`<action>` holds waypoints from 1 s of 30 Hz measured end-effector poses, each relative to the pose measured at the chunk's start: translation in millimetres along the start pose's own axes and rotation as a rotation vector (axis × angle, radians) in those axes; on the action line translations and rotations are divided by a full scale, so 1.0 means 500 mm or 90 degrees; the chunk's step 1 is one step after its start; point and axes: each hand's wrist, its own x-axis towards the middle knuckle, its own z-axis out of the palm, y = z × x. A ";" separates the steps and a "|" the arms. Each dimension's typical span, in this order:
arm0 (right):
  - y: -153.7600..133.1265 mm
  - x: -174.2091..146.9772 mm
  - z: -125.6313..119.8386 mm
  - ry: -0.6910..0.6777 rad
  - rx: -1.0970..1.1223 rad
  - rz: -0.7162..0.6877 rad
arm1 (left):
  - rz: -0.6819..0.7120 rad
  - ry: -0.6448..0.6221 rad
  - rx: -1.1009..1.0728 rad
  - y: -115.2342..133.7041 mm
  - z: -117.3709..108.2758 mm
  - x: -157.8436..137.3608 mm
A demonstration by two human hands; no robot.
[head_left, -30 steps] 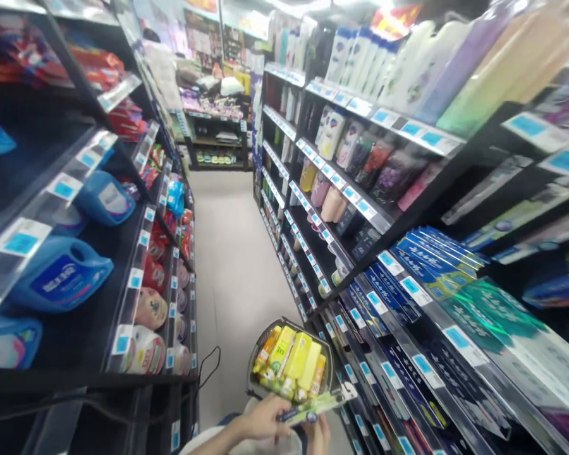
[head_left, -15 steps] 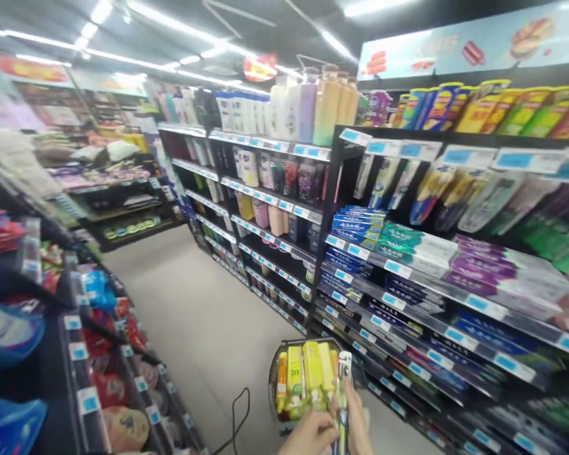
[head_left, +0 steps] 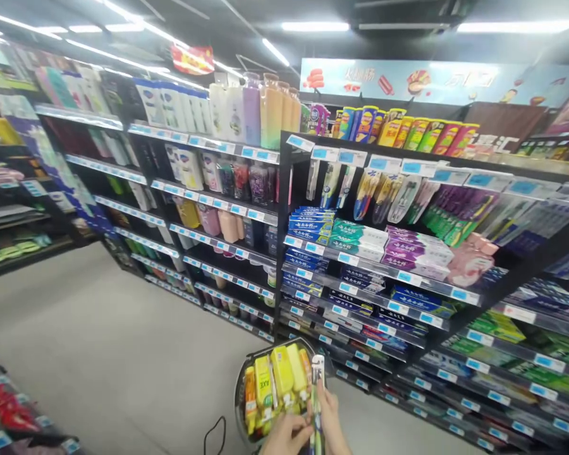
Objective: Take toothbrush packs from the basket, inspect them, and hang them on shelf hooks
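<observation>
A packaged toothbrush (head_left: 317, 368) stands nearly upright at the bottom of the view, its hanging tab at the top. My right hand (head_left: 330, 420) is closed around it from the right side. On its left edge, the bent fingers of my left hand (head_left: 288, 435) press together against the pack. The pack's lower end runs out of view. Just beyond my hands is a dark shopping basket (head_left: 239, 395), partly covered by them. It holds several yellow AXE bottles (head_left: 264, 381) and a slim orange bottle (head_left: 250, 395).
Toothpaste boxes (head_left: 360, 237) fill the right-hand shelves, with hanging toothbrush packs (head_left: 367, 193) above. Bottles of body wash (head_left: 251, 110) line the shelves to the left. Grey floor (head_left: 161, 354) stretches along the aisle. A black cord loop (head_left: 215, 436) shows left of the basket.
My view has turned right, bringing more toothpaste shelving in and moving the left shelf mostly out. Both hands stay on the toothbrush pack above the basket.
</observation>
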 end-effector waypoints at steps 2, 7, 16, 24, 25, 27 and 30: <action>-0.002 0.000 0.008 -0.003 -0.009 0.007 | 0.019 0.044 0.013 0.007 -0.007 -0.008; -0.037 -0.021 0.040 -0.040 -0.040 0.015 | 0.043 0.064 0.002 0.020 -0.027 -0.016; -0.074 -0.060 0.052 -0.042 0.012 0.055 | 0.027 0.047 -0.079 0.031 -0.020 -0.021; -0.053 -0.042 0.038 -0.052 0.005 0.070 | 0.039 0.022 -0.075 0.025 -0.014 -0.022; -0.051 -0.040 0.036 -0.050 -0.002 0.072 | 0.042 0.021 -0.072 0.024 -0.014 -0.022; -0.048 -0.038 0.034 -0.047 -0.004 0.073 | 0.044 0.022 -0.060 0.021 -0.013 -0.022; -0.050 -0.042 0.033 -0.018 0.000 0.069 | 0.039 0.018 -0.046 0.016 -0.011 -0.022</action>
